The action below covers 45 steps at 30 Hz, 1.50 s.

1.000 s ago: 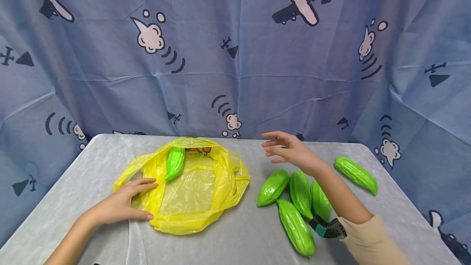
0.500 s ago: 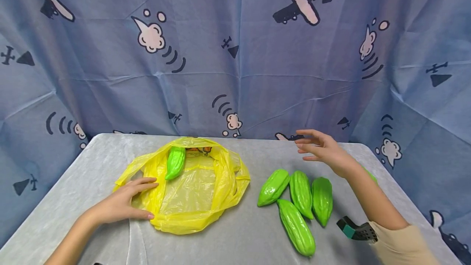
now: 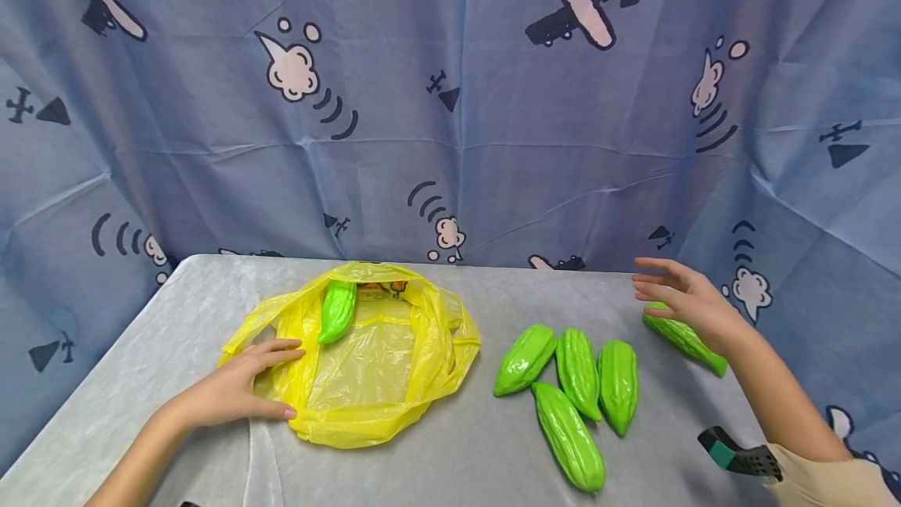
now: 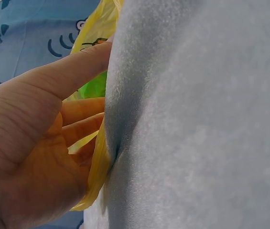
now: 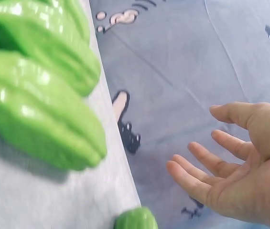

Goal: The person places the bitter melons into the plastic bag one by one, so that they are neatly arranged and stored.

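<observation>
A yellow plastic bag (image 3: 359, 422) lies on the table with its mouth spread, and one green bitter melon (image 3: 339, 311) is inside at its back left. My left hand (image 3: 235, 386) rests at the bag's left edge, fingers and thumb spread against the plastic. In the left wrist view, yellow film passes beside the fingers of that hand (image 4: 58, 124). My right hand (image 3: 693, 303), fingers apart and holding nothing, is in the air by the far-right bitter melon (image 3: 686, 339), partly covering it. The right wrist view shows the bare palm (image 5: 244, 176).
Several more bitter melons lie grouped right of the bag, including a front one (image 3: 568, 436) and a right one (image 3: 618, 386). The grey-white table (image 3: 436, 468) ends at a blue printed curtain (image 3: 450, 100).
My right hand has moved right, from above the grouped bitter melons to the far-right one, uncovering the group's right melon. My left hand and the bag stay where they were.
</observation>
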Each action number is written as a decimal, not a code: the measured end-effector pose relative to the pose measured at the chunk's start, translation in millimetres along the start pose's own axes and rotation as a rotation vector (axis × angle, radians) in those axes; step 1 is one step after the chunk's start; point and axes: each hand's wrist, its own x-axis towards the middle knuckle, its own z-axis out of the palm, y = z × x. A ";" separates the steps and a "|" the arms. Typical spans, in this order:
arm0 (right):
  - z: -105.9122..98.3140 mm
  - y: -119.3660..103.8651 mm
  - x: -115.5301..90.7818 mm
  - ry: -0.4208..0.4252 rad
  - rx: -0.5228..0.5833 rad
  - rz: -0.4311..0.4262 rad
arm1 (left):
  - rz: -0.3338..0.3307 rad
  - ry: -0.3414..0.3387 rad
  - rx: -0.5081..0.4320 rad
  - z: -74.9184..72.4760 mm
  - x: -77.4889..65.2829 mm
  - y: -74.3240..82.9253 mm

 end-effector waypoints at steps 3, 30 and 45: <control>-9.3 9.8 -3.2 0.022 -0.028 0.010 | -0.002 -0.003 0.001 -0.1 -0.2 0.1; -53.1 77.8 6.6 -0.085 -0.250 0.273 | -0.012 -0.009 -0.008 -0.9 0.9 0.1; -54.0 83.1 11.4 -0.195 -0.211 0.352 | -0.009 -0.004 -0.013 -1.2 0.5 0.8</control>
